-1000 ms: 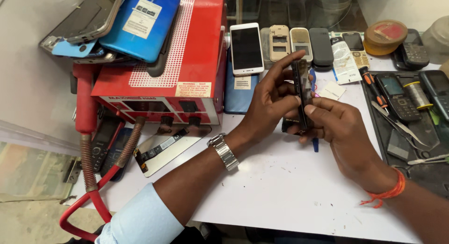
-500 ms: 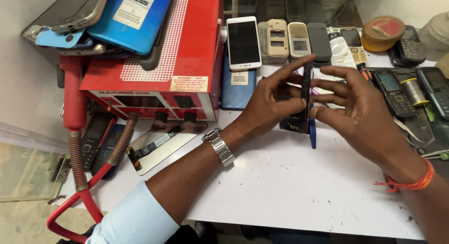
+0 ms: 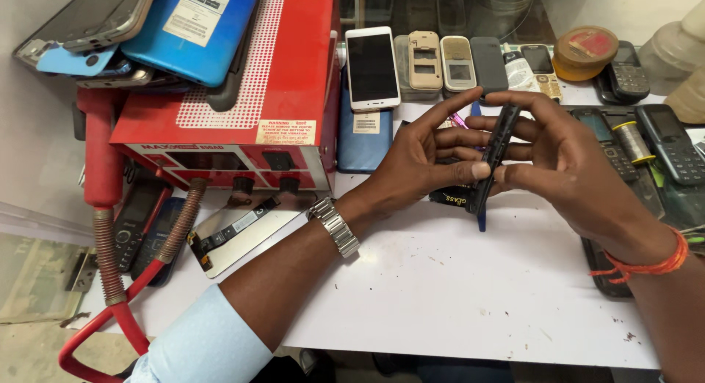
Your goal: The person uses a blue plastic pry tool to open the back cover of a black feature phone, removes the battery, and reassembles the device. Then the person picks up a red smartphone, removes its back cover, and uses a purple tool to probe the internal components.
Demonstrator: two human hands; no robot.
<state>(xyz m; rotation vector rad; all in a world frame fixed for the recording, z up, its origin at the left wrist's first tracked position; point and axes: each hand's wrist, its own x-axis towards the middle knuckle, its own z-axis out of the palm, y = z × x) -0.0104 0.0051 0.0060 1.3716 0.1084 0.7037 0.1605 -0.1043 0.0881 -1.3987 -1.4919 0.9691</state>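
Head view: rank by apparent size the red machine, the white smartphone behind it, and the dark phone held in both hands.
1. red machine
2. white smartphone
3. dark phone, seen edge-on and nearer the camera between left hand and right hand, so unsure against the smartphone.

The thing in hand is a slim black phone body (image 3: 496, 152), long and narrow, seen edge-on. It stands nearly upright, tilted a little with its top toward the right, held above the white desk (image 3: 440, 280) and not touching it. A row of small ridges or holes runs down the visible edge. A short blue tip (image 3: 482, 221) shows just below its lower end; whether that belongs to it cannot be told. Its face is hidden.
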